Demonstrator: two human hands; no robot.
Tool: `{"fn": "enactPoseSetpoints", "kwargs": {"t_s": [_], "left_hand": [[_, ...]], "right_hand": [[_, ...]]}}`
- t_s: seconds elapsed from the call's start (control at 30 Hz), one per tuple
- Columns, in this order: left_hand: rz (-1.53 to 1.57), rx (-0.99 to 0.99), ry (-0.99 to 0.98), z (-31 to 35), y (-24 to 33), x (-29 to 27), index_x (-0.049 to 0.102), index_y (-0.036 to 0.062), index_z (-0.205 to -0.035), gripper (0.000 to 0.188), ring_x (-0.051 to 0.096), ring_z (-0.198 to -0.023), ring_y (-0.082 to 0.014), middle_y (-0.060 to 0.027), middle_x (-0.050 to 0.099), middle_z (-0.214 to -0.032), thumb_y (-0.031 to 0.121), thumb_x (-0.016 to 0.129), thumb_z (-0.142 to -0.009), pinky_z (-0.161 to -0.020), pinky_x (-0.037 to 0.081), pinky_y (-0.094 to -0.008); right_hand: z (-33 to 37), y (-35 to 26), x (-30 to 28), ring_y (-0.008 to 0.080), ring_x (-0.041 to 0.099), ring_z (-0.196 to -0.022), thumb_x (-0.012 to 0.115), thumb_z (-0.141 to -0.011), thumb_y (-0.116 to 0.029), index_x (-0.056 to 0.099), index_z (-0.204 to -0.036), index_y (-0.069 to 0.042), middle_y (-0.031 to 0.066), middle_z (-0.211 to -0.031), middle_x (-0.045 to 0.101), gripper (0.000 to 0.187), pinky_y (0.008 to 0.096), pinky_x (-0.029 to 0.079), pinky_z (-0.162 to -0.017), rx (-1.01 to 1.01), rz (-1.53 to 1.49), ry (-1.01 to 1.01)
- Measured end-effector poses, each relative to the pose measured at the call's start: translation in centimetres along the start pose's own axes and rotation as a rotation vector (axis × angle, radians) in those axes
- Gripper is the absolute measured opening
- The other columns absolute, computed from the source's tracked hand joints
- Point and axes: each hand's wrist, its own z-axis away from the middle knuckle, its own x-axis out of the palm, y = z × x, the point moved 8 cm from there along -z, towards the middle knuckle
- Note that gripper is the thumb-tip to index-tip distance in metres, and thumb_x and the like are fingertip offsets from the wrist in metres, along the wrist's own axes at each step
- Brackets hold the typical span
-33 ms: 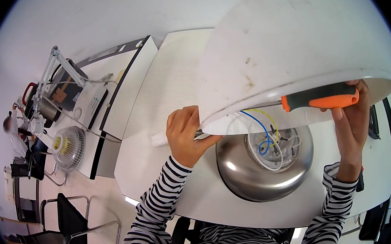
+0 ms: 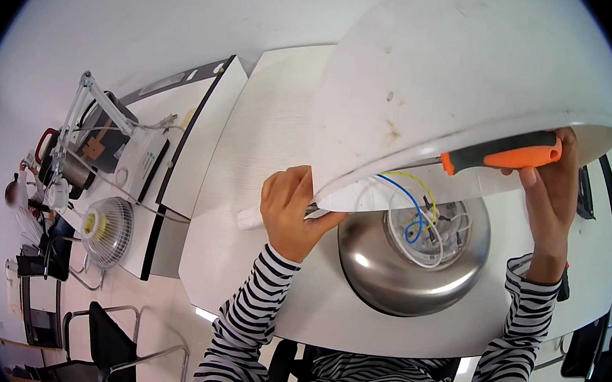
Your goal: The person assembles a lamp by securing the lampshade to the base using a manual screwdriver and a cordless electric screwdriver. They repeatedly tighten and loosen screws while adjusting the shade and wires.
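A large, white, rounded shell (image 2: 472, 67) with smudges is tilted over the table in front of me. My left hand (image 2: 287, 215) is closed at its lower left edge, thumb along the underside. A white tube (image 2: 249, 219) pokes out left of that hand. My right hand (image 2: 554, 196) grips a screwdriver (image 2: 507, 151) with an orange and dark green handle. Its shaft runs left beneath the shell's rim; the tip is hidden. Below sits a round, brushed-metal base (image 2: 407, 293) with a clear centre. Blue (image 2: 419, 208), yellow-green and white wires loop up from it.
The white table (image 2: 269, 114) carries these things. To the left, a second desk (image 2: 201, 96) holds a jointed white lamp arm (image 2: 104, 102) and a trailing cable. Near it is a round wire-caged fan (image 2: 108, 232). A black chair (image 2: 111, 342) stands at lower left.
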Motion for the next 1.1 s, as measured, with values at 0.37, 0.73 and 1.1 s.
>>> {"fn": "enactPoseSetpoints", "kwargs": {"t_s": [0.37, 0.73, 1.1], "left_hand": [[0.025, -0.053, -0.062, 0.2, -0.4, 0.5, 0.058, 0.0028, -0.100, 0.053, 0.052, -0.080, -0.0226, -0.0062, 0.056, -0.089, 0.034, 0.076, -0.061, -0.080, 0.038, -0.0379], [0.027, -0.039, -0.056, 0.0, -0.1, 0.2, 0.059, 0.0025, -0.099, 0.051, 0.052, -0.082, -0.0221, -0.0062, 0.057, -0.090, 0.029, 0.077, -0.060, -0.081, 0.037, -0.0379], [0.012, -0.001, 0.011, -0.2, 0.4, -0.1, 0.059, 0.0023, -0.098, 0.054, 0.052, -0.083, -0.0233, -0.0070, 0.057, -0.090, 0.031, 0.078, -0.058, -0.082, 0.037, -0.0386]], "right_hand": [[-0.5, 0.7, -0.9, 0.0088, 0.054, -0.065, 0.060, -0.084, -0.013, 0.043, -0.114, 0.005, 0.0126, -0.094, 0.055, 0.039, 0.0192, 0.046, -0.056, 0.007, 0.137, 0.160], [-0.3, 0.2, -0.5, 0.0087, 0.055, -0.064, 0.057, -0.085, -0.022, 0.046, -0.114, 0.003, 0.0147, -0.094, 0.060, 0.040, 0.0177, 0.042, -0.050, 0.074, 0.251, 0.221], [0.3, -0.5, -1.3, 0.0025, 0.041, -0.044, 0.071, -0.076, -0.020, 0.057, -0.094, 0.000, 0.0019, -0.069, 0.057, 0.030, 0.0142, 0.029, -0.040, 0.209, 0.254, 0.354]]}}
